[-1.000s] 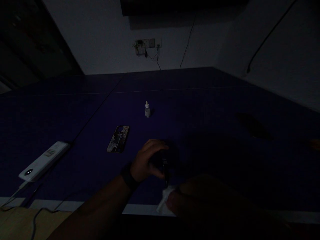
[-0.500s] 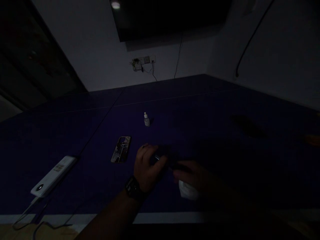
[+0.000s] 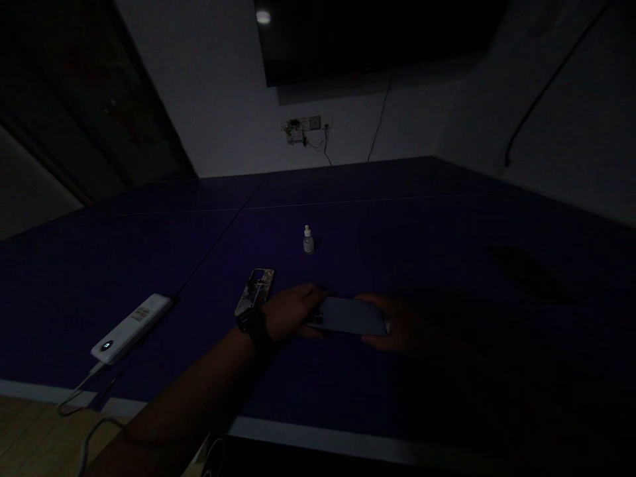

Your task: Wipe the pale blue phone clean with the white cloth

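Observation:
A smartphone [image 3: 352,317] lies sideways between my two hands, its blue-grey back toward me and its camera block at the left end. My left hand [image 3: 292,310], with a dark watch on the wrist, is closed around that camera end. Gripping the opposite end is my right hand [image 3: 400,324], mostly in shadow. A sliver of white shows beside the right fingers; what it belongs to is hidden. Just beyond my left wrist a patterned phone case [image 3: 254,291] rests on the dark blue table [image 3: 209,364]. A small dropper bottle [image 3: 309,244] with a white cap stands upright farther back.
A white power bank-like device [image 3: 132,328] with a cable sits on the left side of the table. On the right lies a dark flat shape [image 3: 531,271], too dim to name. Wall sockets [image 3: 308,124] and a large screen [image 3: 377,33] are behind. The room is very dark.
The phone has turned so its back now faces me, with both hands at its ends. The white wad under my right hand is now mostly hidden. The view has shifted left.

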`<state>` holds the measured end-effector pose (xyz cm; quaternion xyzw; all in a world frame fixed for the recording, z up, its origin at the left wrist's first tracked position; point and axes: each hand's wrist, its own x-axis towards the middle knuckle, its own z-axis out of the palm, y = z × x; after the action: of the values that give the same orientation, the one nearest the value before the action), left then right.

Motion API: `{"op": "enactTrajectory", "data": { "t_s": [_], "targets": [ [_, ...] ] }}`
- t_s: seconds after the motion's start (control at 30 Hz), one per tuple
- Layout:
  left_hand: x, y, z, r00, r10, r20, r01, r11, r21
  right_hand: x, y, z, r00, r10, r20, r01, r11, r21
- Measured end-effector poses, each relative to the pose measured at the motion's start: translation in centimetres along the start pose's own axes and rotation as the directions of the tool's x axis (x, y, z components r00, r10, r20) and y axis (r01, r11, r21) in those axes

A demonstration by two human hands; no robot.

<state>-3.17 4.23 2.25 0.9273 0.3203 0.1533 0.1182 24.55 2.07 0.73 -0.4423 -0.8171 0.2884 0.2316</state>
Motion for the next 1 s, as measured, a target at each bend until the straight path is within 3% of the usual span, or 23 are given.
{"op": "enactTrajectory", "data": {
  "t_s": [0.33, 0.67, 0.77, 0.9, 1.0],
  "targets": [
    [-0.5, -2.2, 2.3, 0.997, -0.077, 0.028, 0.077, 0.997, -0.009, 2.8, 1.7, -0.3, 0.977, -0.101, 0.187, 0.137, 0.972, -0.193],
    [-0.9, -1.5, 3.2, 0.997, -0.071, 0.012, 0.068, 0.985, 0.156, 2.8, 1.9, -0.7, 0.96, 0.054, 0.274, 0.042, 0.942, -0.332],
    [-1.0, -1.3, 3.1, 0.999, -0.048, 0.012, 0.046, 0.983, 0.177, 2.3, 2.8, -0.9, 0.969, 0.071, 0.238, -0.001, 0.96, -0.278],
    [-0.9, -1.2, 2.9, 1.0, -0.002, 0.016, -0.001, 0.977, 0.213, 2.3, 4.2, -1.5, 0.988, 0.049, 0.145, -0.04, 0.997, -0.06],
    [-0.9, -1.2, 2.8, 1.0, 0.014, 0.009, -0.015, 0.975, 0.221, 2.5, 4.9, -2.0, 0.974, 0.224, -0.032, -0.217, 0.965, 0.15]
  ]
}}
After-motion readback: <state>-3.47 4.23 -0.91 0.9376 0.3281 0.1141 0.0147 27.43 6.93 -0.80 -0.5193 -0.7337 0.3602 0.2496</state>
